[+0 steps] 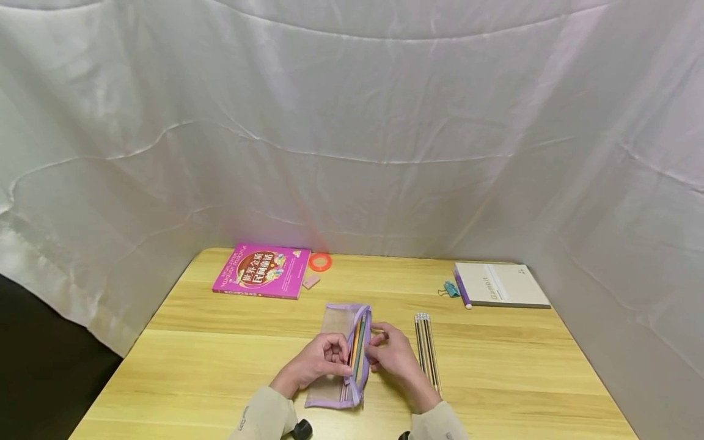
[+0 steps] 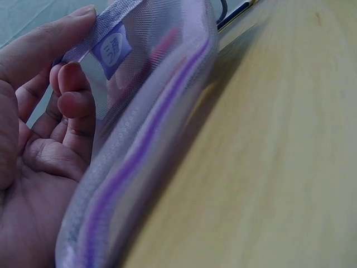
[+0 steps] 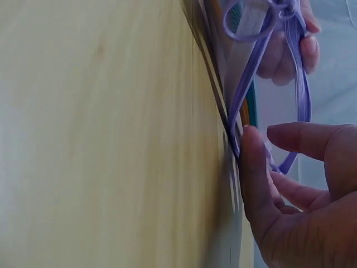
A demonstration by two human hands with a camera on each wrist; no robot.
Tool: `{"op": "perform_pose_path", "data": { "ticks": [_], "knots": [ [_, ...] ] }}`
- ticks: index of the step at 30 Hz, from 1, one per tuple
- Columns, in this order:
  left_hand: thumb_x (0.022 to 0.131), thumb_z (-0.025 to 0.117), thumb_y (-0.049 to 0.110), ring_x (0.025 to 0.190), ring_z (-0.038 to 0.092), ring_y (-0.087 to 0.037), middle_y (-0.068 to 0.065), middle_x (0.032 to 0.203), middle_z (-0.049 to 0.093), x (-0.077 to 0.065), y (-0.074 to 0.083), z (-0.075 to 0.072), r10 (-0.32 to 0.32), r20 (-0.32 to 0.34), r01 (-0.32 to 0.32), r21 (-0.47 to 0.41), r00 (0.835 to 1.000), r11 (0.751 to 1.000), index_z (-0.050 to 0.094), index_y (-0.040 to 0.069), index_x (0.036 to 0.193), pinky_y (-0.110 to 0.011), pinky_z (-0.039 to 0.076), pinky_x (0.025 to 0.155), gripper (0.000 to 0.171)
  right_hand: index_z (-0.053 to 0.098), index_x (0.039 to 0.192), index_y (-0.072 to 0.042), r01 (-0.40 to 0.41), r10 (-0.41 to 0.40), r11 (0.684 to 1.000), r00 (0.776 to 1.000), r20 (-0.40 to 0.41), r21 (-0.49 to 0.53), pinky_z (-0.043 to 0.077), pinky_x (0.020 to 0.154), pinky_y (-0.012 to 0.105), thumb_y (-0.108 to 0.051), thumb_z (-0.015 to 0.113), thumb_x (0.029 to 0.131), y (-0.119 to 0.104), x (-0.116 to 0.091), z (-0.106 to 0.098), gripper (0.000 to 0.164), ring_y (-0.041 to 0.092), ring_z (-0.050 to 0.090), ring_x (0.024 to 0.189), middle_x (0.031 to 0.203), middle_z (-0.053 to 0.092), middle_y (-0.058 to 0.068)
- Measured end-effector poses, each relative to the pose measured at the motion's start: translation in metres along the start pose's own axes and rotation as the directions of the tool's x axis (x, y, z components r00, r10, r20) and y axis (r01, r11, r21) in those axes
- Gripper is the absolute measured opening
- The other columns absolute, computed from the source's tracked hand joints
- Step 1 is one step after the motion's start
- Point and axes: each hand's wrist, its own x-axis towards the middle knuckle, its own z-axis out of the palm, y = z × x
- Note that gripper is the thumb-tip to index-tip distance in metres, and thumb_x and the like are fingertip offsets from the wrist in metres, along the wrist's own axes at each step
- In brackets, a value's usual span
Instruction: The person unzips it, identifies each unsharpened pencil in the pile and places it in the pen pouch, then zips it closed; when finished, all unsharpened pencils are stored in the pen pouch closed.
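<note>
A purple-trimmed mesh pencil case [image 1: 337, 319] lies on the table with its zipped mouth spread apart. Several coloured pencils [image 1: 360, 339] are inside, orange and green ones among them. My left hand [image 1: 320, 360] pinches the mouth's left edge between thumb and fingers, beside a small purple tag [image 2: 113, 50]. On the opposite edge, my right hand [image 1: 397, 354] holds the case, its thumb [image 3: 255, 173] against the side nearest the table. A purple zip-pull ring [image 3: 249, 22] hangs at the far end in the right wrist view.
Right of my right hand lies a bundle of striped pencils [image 1: 425, 342]. Farther back are a pink book [image 1: 286, 275], an orange tape ring [image 1: 320, 262], a pink eraser [image 1: 311, 282], a teal binder clip [image 1: 451, 289], a purple pen [image 1: 462, 287] and a notebook [image 1: 511, 284].
</note>
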Motion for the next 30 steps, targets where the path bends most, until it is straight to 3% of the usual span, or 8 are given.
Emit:
{"op": "perform_pose_path", "data": {
  "ticks": [7, 13, 18, 25, 30],
  "knots": [
    [0.087, 0.075, -0.002, 0.072, 0.057, 0.000, 0.009, 0.083, 0.060, 0.001, -0.001, 0.000, 0.062, -0.011, -0.063, -0.010, 0.998, 0.998, 0.045, -0.019, 0.090, -0.012, 0.049, 0.064, 0.034, 0.055, 0.142, 0.004, 0.009, -0.010, 1.000, 0.999, -0.035, -0.006, 0.062, 0.058, 0.035, 0.009, 0.071, 0.084, 0.001, 0.000, -0.004, 0.060, 0.019, 0.066, 0.064, 0.107, 0.062, 0.022],
    [0.088, 0.073, -0.002, 0.069, 0.050, 0.001, 0.009, 0.079, 0.055, 0.001, 0.004, 0.001, 0.100, -0.030, -0.100, 0.025, 0.994, 0.995, 0.047, -0.016, 0.086, -0.012, 0.044, 0.062, 0.029, 0.045, 0.151, 0.000, 0.009, -0.009, 1.000, 1.000, 0.015, 0.007, 0.061, 0.056, 0.036, 0.006, 0.069, 0.089, 0.001, 0.000, -0.007, 0.067, 0.019, 0.068, 0.063, 0.100, 0.070, 0.018],
    [0.090, 0.069, -0.003, 0.067, 0.048, 0.000, 0.008, 0.077, 0.052, 0.002, 0.012, 0.000, 0.134, -0.041, -0.131, 0.075, 0.990, 0.989, 0.048, -0.012, 0.084, -0.012, 0.042, 0.060, 0.024, 0.046, 0.147, -0.003, 0.031, -0.034, 0.998, 0.998, 0.046, 0.060, 0.063, 0.058, 0.038, 0.009, 0.068, 0.090, 0.002, 0.000, -0.007, 0.062, 0.019, 0.070, 0.062, 0.093, 0.072, 0.018],
    [0.095, 0.068, 0.001, 0.068, 0.049, 0.000, 0.007, 0.079, 0.053, -0.002, 0.023, 0.001, 0.080, -0.043, -0.071, 0.185, 0.996, 0.980, 0.055, -0.007, 0.089, -0.013, 0.043, 0.060, 0.017, 0.054, 0.131, 0.004, 0.062, -0.070, 0.986, 0.996, 0.046, 0.155, 0.064, 0.062, 0.040, 0.007, 0.068, 0.091, -0.003, -0.003, -0.006, 0.043, 0.019, 0.071, 0.061, 0.091, 0.069, 0.017],
    [0.097, 0.070, 0.009, 0.081, 0.056, -0.003, 0.000, 0.091, 0.060, -0.011, 0.032, 0.006, 0.034, -0.016, -0.026, 0.339, 0.999, 0.941, 0.064, 0.003, 0.100, -0.019, 0.051, 0.073, 0.009, 0.054, 0.130, 0.007, 0.050, -0.061, 0.979, 0.997, 0.053, 0.199, 0.064, 0.063, 0.037, 0.007, 0.067, 0.092, -0.007, -0.005, -0.005, 0.040, 0.019, 0.072, 0.064, 0.091, 0.068, 0.015]
  ]
}}
